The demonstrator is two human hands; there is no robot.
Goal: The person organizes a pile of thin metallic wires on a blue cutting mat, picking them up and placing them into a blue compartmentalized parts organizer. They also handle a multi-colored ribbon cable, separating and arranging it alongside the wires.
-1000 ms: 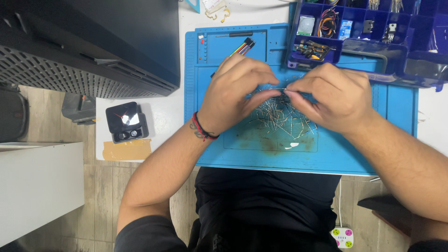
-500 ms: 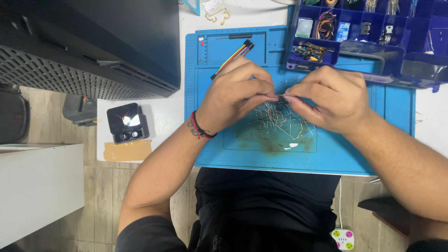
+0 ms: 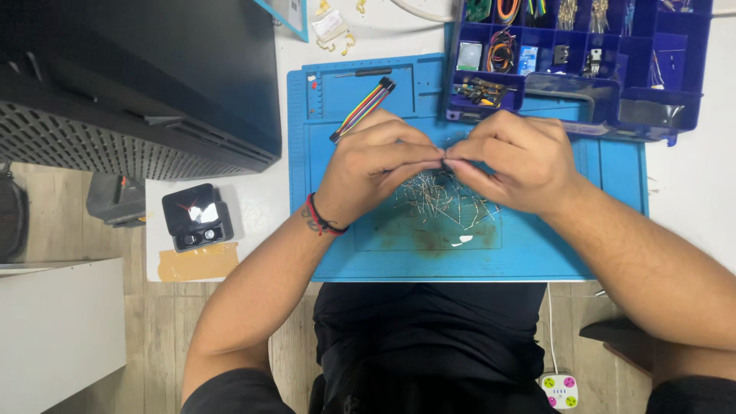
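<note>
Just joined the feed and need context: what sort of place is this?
Most likely an electronics hobby or repair bench. A blue silicone work mat covers the white table, a blue compartmented parts organiser holds small components and wires, and both hands, left and right, meet fingertip to fingertip over a heap of thin wire-leaded components.

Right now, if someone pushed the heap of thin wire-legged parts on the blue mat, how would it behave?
The heap of thin wire-legged parts looks light and loose, so it would probably scatter or snag together. The legs seem bendable. The blue mat lies flat, so rolling away seems unlikely.

wire pile [image 3: 441, 201] on mat [image 3: 537, 253]
</note>
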